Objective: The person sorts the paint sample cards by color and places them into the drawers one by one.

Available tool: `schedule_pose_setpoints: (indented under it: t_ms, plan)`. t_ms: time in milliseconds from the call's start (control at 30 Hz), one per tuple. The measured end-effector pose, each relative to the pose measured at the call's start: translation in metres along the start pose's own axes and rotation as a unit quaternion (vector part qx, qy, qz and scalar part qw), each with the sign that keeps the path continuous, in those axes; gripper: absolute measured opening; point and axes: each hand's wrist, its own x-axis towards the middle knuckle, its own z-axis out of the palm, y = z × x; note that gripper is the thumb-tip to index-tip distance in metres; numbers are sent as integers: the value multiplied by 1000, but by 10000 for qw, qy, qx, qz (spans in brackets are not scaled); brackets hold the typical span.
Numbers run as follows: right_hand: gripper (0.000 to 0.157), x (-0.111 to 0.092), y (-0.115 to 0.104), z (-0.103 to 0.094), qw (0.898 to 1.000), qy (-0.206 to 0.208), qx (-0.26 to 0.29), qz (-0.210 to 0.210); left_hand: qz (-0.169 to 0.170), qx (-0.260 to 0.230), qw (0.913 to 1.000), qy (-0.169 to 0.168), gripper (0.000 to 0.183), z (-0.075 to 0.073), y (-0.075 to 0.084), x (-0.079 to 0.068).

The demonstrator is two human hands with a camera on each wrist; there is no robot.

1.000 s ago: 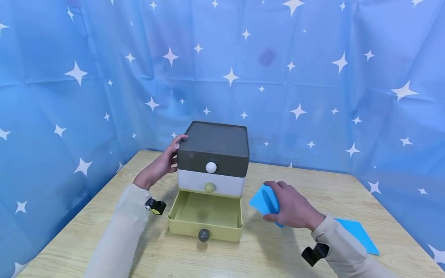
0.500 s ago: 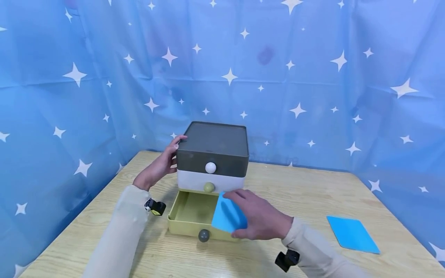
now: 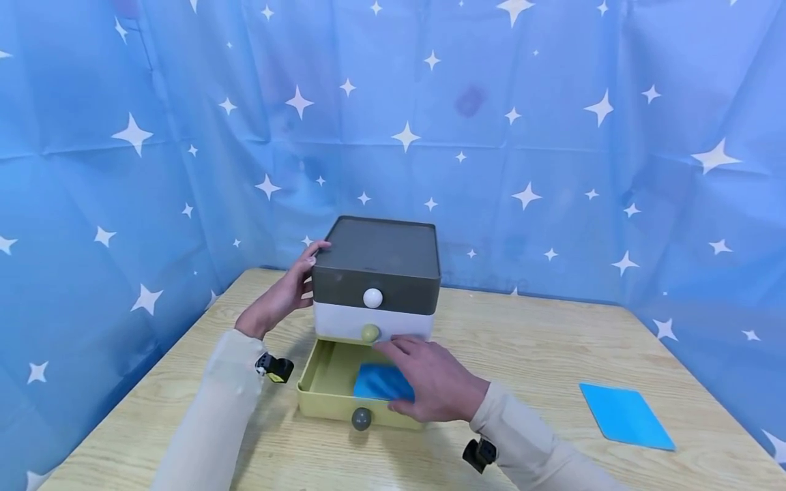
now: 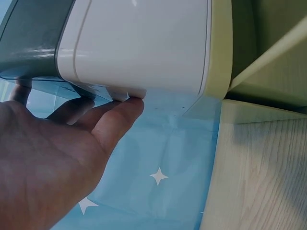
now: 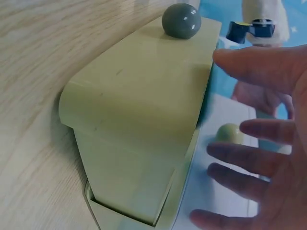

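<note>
A small drawer unit (image 3: 377,290) with a dark grey top and a white middle tier stands on the table. Its bottom olive-green drawer (image 3: 331,404) is pulled out. Inside it lies a blue square sheet (image 3: 382,382), partly covered by my right hand (image 3: 434,379). That hand hovers at the drawer's right side, fingers spread and thumb near the front rim, holding nothing in the right wrist view. My left hand (image 3: 284,293) steadies the unit's left side, one finger at the top edge. Its fingertips (image 4: 134,103) touch the side wall in the left wrist view.
A second blue square sheet (image 3: 628,414) lies flat on the wooden table (image 3: 522,327) at the right. Round knobs stick out from the tiers, including a grey knob (image 3: 361,419) on the drawn-out drawer. A blue star-patterned curtain (image 3: 479,170) encloses the table.
My right hand has moved left from beside the unit to over the drawer and let go of the blue sheet, which now lies inside. The left hand stays put.
</note>
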Motion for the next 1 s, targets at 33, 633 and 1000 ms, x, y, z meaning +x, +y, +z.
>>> schedule_pose_setpoints:
  t_ms: [33, 633, 1000]
  plan:
    - [76, 0, 0, -1, 10000, 57, -50, -26, 5, 12, 10000, 15, 50, 0, 0, 0]
    - [80, -31, 25, -10, 9980, 322, 221, 491, 71, 4, 10000, -1, 50, -5, -3, 0]
    - [72, -96, 81, -15, 9812, 45, 372, 1896, 71, 20, 10000, -28, 51, -3, -2, -1]
